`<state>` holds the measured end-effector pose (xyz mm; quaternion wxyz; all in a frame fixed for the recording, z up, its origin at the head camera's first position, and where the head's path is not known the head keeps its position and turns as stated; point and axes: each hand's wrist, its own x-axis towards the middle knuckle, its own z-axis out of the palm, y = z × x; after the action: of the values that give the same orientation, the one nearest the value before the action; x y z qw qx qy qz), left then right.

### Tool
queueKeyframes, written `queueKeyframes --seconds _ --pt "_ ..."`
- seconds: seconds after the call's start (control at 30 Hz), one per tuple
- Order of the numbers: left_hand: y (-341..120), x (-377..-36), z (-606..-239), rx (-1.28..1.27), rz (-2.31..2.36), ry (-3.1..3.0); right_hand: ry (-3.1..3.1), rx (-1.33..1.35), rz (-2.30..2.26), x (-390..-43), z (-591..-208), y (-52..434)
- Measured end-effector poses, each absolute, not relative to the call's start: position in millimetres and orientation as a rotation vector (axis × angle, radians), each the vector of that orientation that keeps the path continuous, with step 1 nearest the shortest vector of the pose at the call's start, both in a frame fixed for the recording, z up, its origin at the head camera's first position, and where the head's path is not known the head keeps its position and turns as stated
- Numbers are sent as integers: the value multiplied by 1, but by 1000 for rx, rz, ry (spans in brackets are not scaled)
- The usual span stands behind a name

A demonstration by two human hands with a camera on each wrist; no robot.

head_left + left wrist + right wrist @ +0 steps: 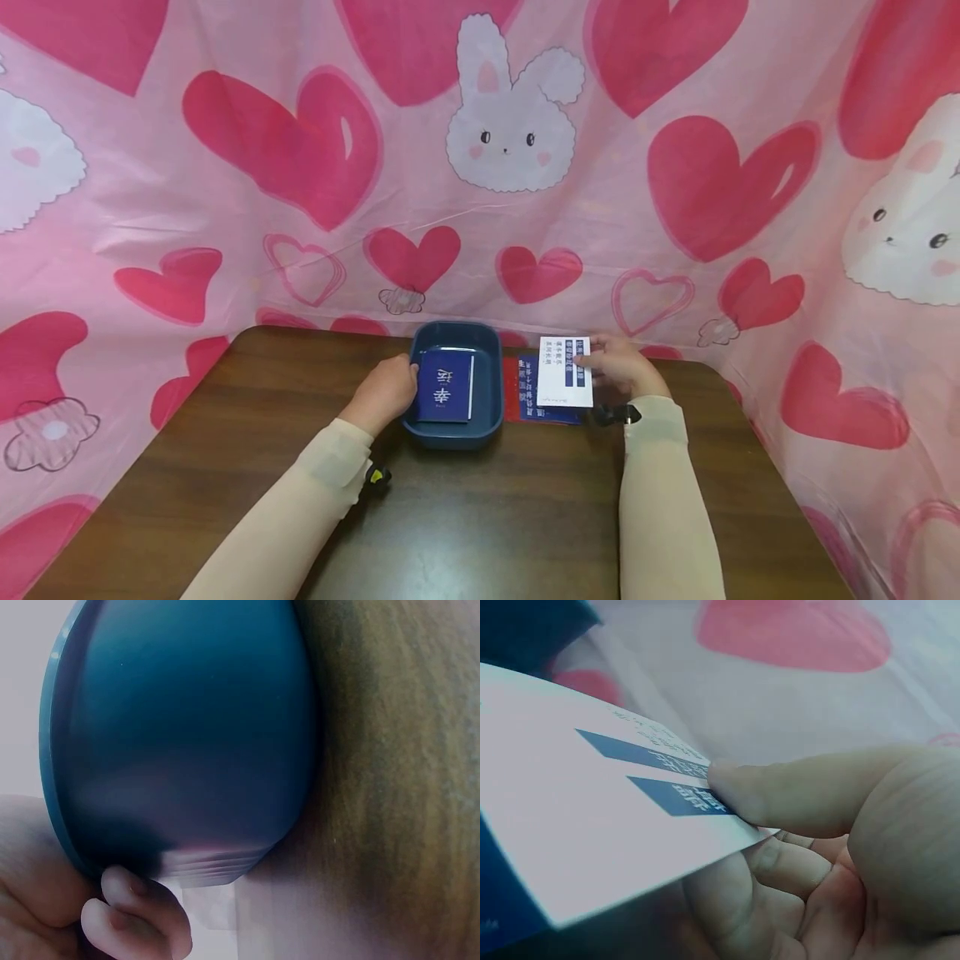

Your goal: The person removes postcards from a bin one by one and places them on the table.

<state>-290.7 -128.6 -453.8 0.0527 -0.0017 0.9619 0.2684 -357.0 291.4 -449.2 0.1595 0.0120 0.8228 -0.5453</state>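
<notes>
My left hand grips the left rim of a dark blue plastic tub, its fingertips curled at the rim in the left wrist view. Inside the tub lies a dark blue card or booklet with large white characters and a white edge along its right side. A white card with blue text blocks is pinched by my right hand, to the right of the tub. In the right wrist view the thumb presses on the card's face, with fingers behind it.
Beneath the white card in the head view lie a blue printed card and a red one, close to the tub's right side. The brown wooden table backs onto a pink curtain with hearts and rabbits.
</notes>
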Motion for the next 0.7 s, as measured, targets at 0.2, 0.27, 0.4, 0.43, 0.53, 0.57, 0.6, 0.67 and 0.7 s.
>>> queueKeyframes --seconds 0.2,0.27,0.4,0.43,0.53,0.57,0.6,0.67,0.7 --pt "-129 -290 -452 7 807 2932 2294 31 -1506 -359 -464 290" --pt "-129 -290 -452 11 809 2933 2299 34 -1490 -358 -467 289" --pt "-129 -289 -452 22 808 2933 2351 84 -1423 -356 -470 286" --pt "-129 -289 -452 26 807 2933 2369 102 -1400 -356 -471 286" --pt "-130 -289 -452 25 810 2927 2431 143 -1323 -356 -471 283" --pt "-130 -288 -452 24 811 2924 2453 158 -1292 -356 -471 283" --pt "-130 -288 -452 24 810 2924 2474 174 -1264 -356 -470 282" --pt "-130 -288 -452 22 809 2920 2514 184 -1209 -355 -467 280" --pt "-130 -289 -452 25 804 2922 2532 189 -1181 -355 -466 279"
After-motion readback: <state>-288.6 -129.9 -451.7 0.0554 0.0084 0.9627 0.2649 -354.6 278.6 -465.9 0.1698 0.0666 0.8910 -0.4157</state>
